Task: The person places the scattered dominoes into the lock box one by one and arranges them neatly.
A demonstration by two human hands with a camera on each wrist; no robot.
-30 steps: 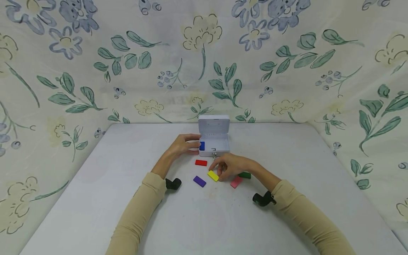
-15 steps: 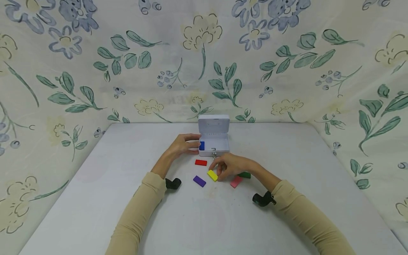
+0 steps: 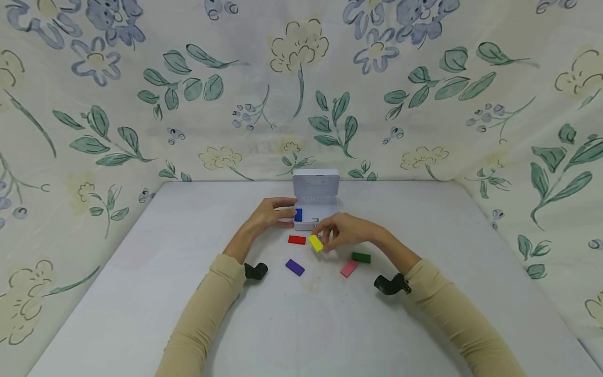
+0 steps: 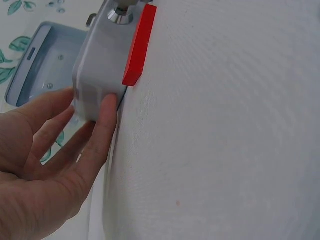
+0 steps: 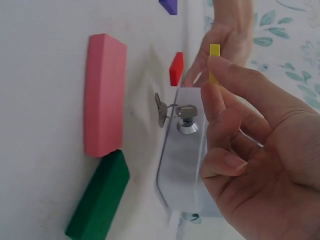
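My right hand (image 3: pixel 346 229) pinches a yellow block (image 3: pixel 316 243) between thumb and fingertips, raised in front of the white metal cash box (image 3: pixel 316 226). In the right wrist view the yellow block (image 5: pixel 214 50) stands on edge in the pinch. The box's lid is up, and a blue block (image 3: pixel 299 215) lies inside at the left. With extended fingers, my left hand (image 3: pixel 269 213) touches the box's left side; the left wrist view shows its fingertips against the box corner. A red block (image 3: pixel 297 240) lies just in front of the box.
Purple (image 3: pixel 294 267), pink (image 3: pixel 349 268) and dark green (image 3: pixel 361 257) blocks lie on the white table (image 3: pixel 301 324). The pink and green ones nearly touch. Keys (image 5: pixel 162 110) hang from the box's front lock. A floral cloth (image 3: pixel 301 94) hangs behind the table.
My right hand has lifted the yellow block off the table and carried it toward the box, uncovering the green block. My left hand stays at the box's side.
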